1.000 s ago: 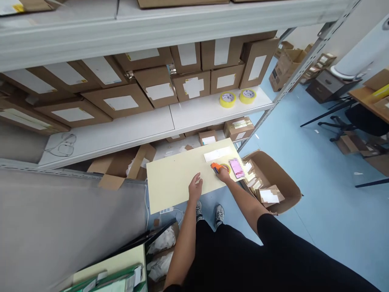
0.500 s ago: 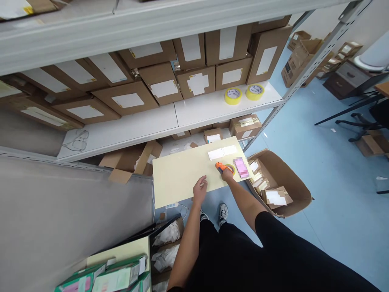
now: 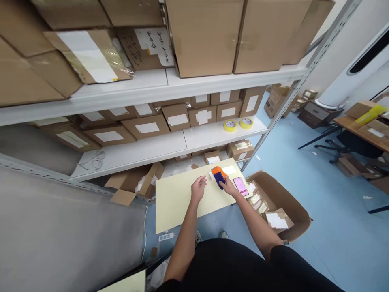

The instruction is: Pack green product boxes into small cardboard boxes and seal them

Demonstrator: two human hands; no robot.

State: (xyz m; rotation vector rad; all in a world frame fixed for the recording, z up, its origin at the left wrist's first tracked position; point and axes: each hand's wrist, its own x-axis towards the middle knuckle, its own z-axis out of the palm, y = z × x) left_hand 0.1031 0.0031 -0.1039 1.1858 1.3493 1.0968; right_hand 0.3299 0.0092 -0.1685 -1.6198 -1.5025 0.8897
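My right hand (image 3: 229, 187) grips an orange and dark blue tape dispenser (image 3: 218, 177), raised over the pale yellow tabletop (image 3: 178, 198). To its left, my left hand (image 3: 198, 189) hovers above the table with loosely bent fingers apart and nothing in them. White label paper (image 3: 229, 169) lies flat near the far edge of the table, partly covered by the dispenser. A phone with a lit pink screen (image 3: 241, 186) rests just right of my right hand.
A large open carton (image 3: 285, 198) with small taped boxes stands right of the table. Behind is a metal shelf (image 3: 209, 136) with labelled boxes and two yellow tape rolls (image 3: 230, 125). At left are an open box (image 3: 126, 188) and a power strip (image 3: 166, 237) on the floor.
My right hand has lifted and turned the tape dispenser, so its orange and blue body now shows. The left hand stays near its place. The view has tilted up, showing the upper shelf.
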